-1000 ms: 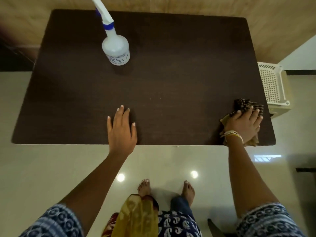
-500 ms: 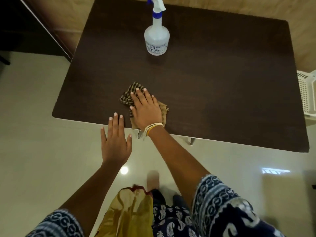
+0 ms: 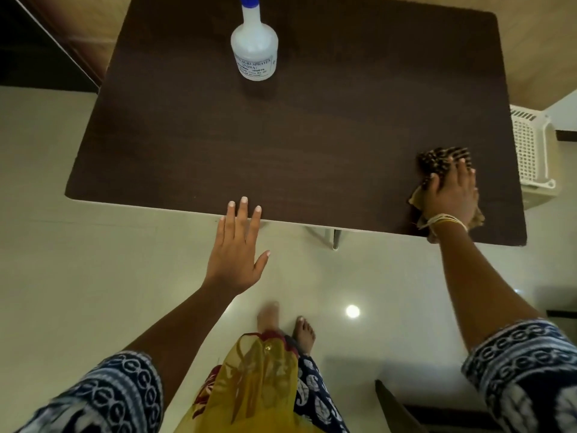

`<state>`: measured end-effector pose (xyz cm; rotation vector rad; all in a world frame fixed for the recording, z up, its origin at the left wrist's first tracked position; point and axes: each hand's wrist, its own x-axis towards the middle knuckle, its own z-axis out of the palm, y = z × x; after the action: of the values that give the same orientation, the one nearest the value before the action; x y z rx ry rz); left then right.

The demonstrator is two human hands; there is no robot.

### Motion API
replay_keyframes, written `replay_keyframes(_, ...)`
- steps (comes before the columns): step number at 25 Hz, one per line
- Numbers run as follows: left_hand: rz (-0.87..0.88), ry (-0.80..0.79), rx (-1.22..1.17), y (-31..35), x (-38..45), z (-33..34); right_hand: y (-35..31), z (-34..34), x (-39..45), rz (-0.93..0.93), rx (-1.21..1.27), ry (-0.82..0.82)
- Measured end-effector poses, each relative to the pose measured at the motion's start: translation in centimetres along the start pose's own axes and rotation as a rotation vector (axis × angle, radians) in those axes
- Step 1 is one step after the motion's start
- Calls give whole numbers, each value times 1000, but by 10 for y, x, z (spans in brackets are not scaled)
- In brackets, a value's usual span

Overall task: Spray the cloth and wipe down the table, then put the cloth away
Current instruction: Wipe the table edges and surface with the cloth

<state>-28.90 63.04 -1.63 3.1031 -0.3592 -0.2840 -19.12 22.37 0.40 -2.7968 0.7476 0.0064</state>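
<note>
A dark brown table (image 3: 312, 135) fills the upper part of the head view. Near its front right corner lies a striped brown and tan cloth (image 3: 443, 160), bunched under my right hand (image 3: 452, 195), which presses it flat onto the tabletop with straight fingers. My left hand (image 3: 239, 248) is spread flat at the front edge, only its fingertips over the table. A translucent white spray bottle (image 3: 254, 48) with a blue collar stands upright at the back, left of centre.
A white perforated plastic basket (image 3: 530, 151) stands on the floor just past the table's right edge. Glossy cream floor tiles lie in front, with my bare feet (image 3: 304, 332) below. A table leg (image 3: 335, 239) shows under the front edge. Wooden wall panelling runs behind.
My right hand has swept the cloth from the front left-centre of the table over to the front right corner. My left hand stays flat at the front edge.
</note>
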Motion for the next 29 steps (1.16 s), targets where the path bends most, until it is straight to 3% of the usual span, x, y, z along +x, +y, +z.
replay_keyframes(5, -50, -57, 52, 8, 1, 4, 78, -18, -14, 159, -2, 22)
replay_keyframes(12, -3, -37, 22, 6, -2, -3, 37, -6, -35, 309, 44, 82)
replay_keyframes(18, -48, 13, 15, -71, -32, 4, -92, 35, -75, 181, 66, 82)
replay_keyframes(24, -172, -21, -7, -215, -62, -2, -291, 89, -156, 13, 103, 64)
replay_keyframes(29, -19, -51, -131, -312, -73, -6, -452, 137, -234, -232, 110, -34)
